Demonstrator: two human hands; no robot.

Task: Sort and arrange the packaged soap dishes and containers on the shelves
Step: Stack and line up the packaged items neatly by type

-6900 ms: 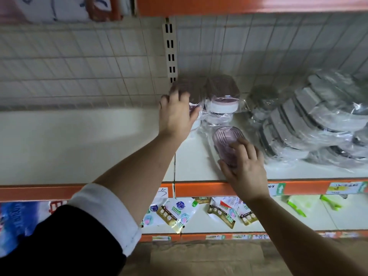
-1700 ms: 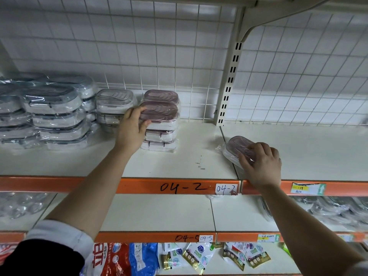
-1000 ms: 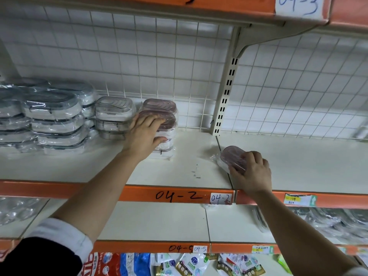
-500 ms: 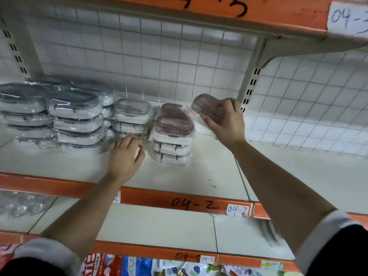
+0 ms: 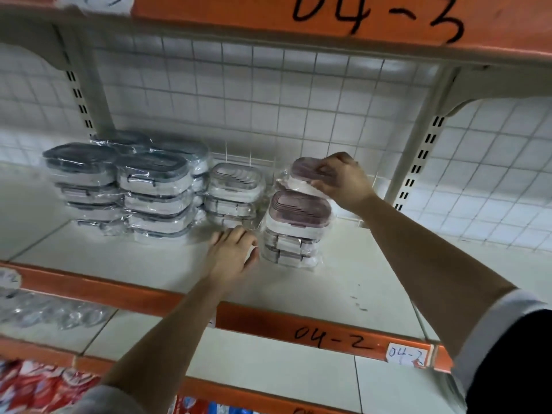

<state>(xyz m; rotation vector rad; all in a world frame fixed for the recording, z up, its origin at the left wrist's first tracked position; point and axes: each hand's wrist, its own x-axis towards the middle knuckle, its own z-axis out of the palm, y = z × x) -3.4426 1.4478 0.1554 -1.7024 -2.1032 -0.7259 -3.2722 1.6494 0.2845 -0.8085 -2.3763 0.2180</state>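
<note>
My right hand grips a plastic-wrapped pink-lidded soap dish and holds it over the rear of the pink stack. The front stack of pink-lidded dishes stands on the shelf board just below it. My left hand rests on the shelf with loosely curled fingers, at the left foot of that stack, holding nothing. A short stack of clear-lidded dishes stands behind my left hand.
Stacks of grey-lidded wrapped containers fill the shelf's left part. A wire grid back panel and a slotted upright bound the bay. The orange shelf edge reads 04-2; the shelf above reads 04-3. Red packets lie lower left.
My right hand lifted the pink dish from the right part of the shelf and carried it left over the pink stacks. My left hand came off the stack down to the shelf board.
</note>
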